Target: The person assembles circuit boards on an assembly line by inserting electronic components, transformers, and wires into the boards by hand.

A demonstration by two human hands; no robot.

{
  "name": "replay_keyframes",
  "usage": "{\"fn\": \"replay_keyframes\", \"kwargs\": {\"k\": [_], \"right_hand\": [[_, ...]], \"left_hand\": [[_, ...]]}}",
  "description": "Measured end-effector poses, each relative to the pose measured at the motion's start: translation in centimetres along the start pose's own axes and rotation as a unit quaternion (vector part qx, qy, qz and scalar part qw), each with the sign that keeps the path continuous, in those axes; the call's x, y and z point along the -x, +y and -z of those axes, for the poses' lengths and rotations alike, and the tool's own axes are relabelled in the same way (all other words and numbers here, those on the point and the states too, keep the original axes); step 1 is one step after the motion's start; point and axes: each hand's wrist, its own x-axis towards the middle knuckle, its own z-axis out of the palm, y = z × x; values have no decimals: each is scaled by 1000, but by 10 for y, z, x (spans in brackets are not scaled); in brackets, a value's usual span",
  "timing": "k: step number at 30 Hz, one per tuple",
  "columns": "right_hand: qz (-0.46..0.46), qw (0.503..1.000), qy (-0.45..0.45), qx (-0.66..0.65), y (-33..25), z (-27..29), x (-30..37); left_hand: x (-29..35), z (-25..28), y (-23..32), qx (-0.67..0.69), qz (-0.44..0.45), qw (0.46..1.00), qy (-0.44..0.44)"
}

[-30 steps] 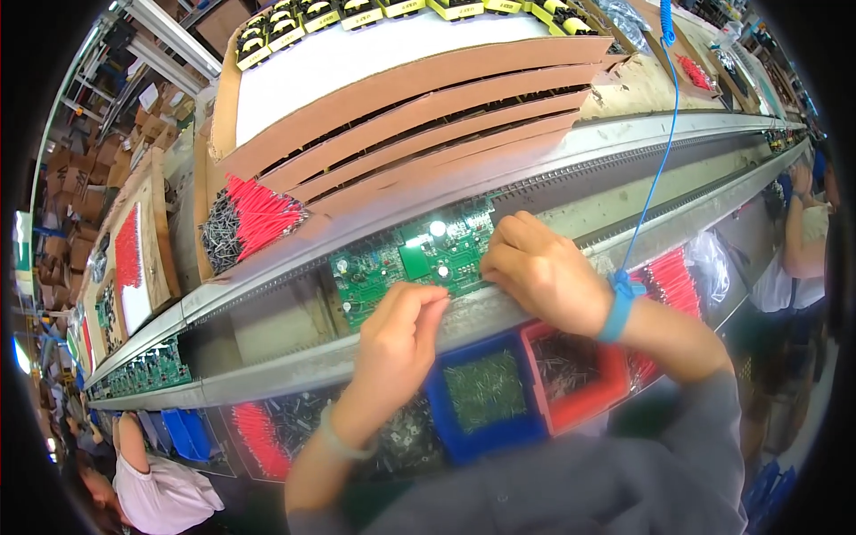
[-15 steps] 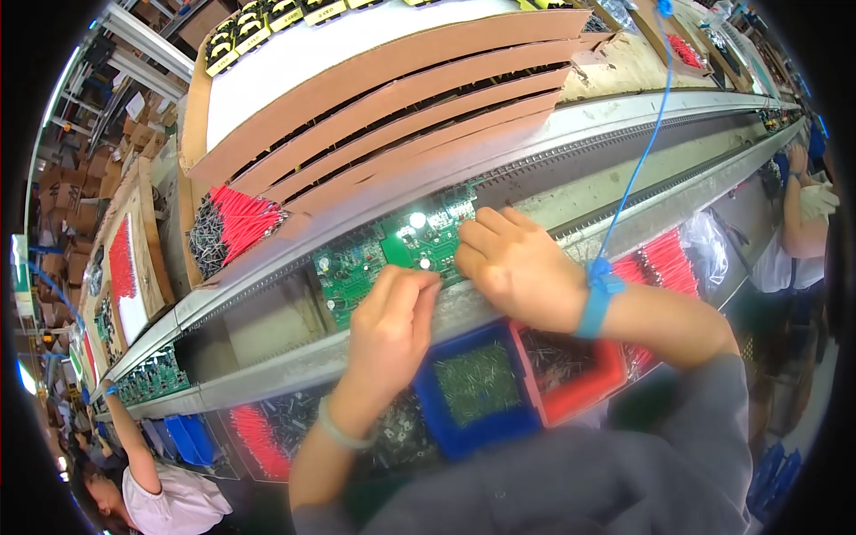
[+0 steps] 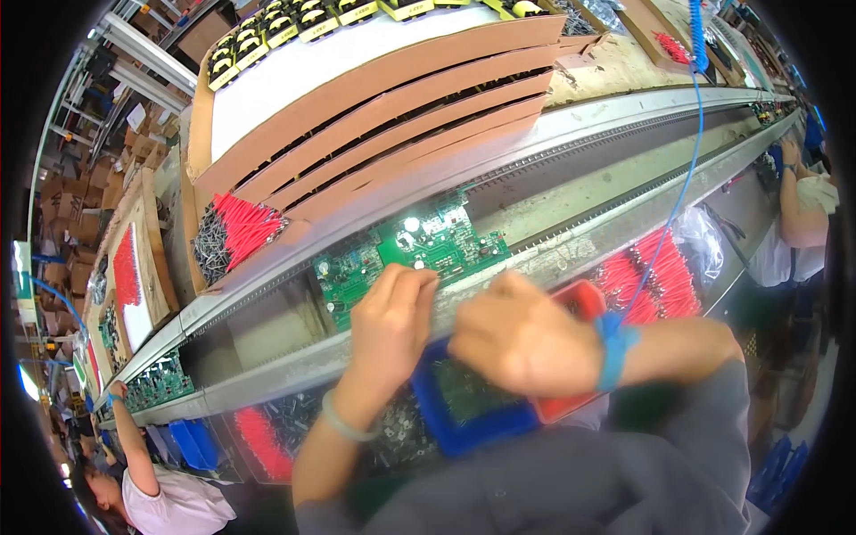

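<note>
A green circuit board (image 3: 366, 278) with small parts on it lies across the rails of the conveyor (image 3: 571, 234). At its near edge is my left hand (image 3: 390, 316), thumb and fingertips pinched together; whatever they may hold is too small to make out. My right hand (image 3: 530, 339) hangs over the parts bins on the near side, smeared by motion, its fingers mostly hidden. Below it sit a blue bin (image 3: 434, 412) of thin metal pieces and a red bin (image 3: 571, 408), both partly covered. A blue band (image 3: 615, 352) with a coiled cord is round my right wrist.
Stacked cardboard trays (image 3: 374, 116) of black-and-yellow parts stand beyond the conveyor. Red-sleeved parts lie in a far box (image 3: 242, 230), and more red parts (image 3: 655, 276) at the near right. Co-workers are at the left (image 3: 169, 486) and right (image 3: 802, 209).
My right hand has moved off the board, down toward me and over the bins. My left hand stays pinched at the board's near edge.
</note>
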Motion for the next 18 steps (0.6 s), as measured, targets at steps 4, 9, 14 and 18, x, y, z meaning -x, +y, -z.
{"fn": "replay_keyframes", "kwargs": {"k": [4, 9, 14, 18], "right_hand": [[70, 993, -6, -93, -40, -9, -3], [180, 971, -52, -149, -80, -48, -11], [180, 968, -82, -156, -97, -76, -19], [99, 979, -137, -114, -110, -91, -27]], "left_hand": [[-3, -2, 2, 3, -3, 1000, -1], [-6, -1, 0, -3, -6, 1000, -13], [-8, -1, -1, -6, -13, 999, -33], [-12, 0, 3, -34, -23, 998, -44]]}}
